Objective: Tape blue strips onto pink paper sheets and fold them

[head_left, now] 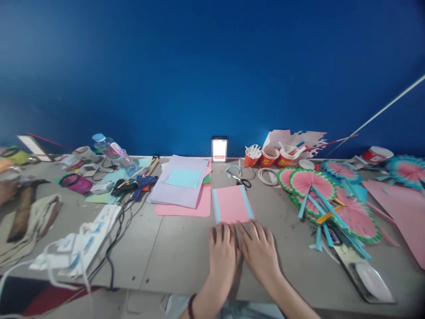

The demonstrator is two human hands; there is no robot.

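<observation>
A pink square of paper (232, 204) with light blue strips along its left and right sides lies flat on the grey table (179, 248). My left hand (223, 246) rests at its near edge, palm down with the fingers stretched out. Beside it my right hand (259, 248) also lies flat, fingers spread, the tips touching the near edge. The hands almost meet at the thumbs. Just beyond the paper are black-handled scissors (245, 181). To the left sits a stack of lilac paper (181, 195) over pink sheets, topped by a light blue piece (183, 178).
Several pink, green-edged paper fans (312, 186) lie on the right, near a white mouse (373, 281). Red paper cups (269, 156) stand at the back. On the left are a white power strip (91, 243), cables, a blue glue gun (144, 184) and a tilted bottle (116, 153).
</observation>
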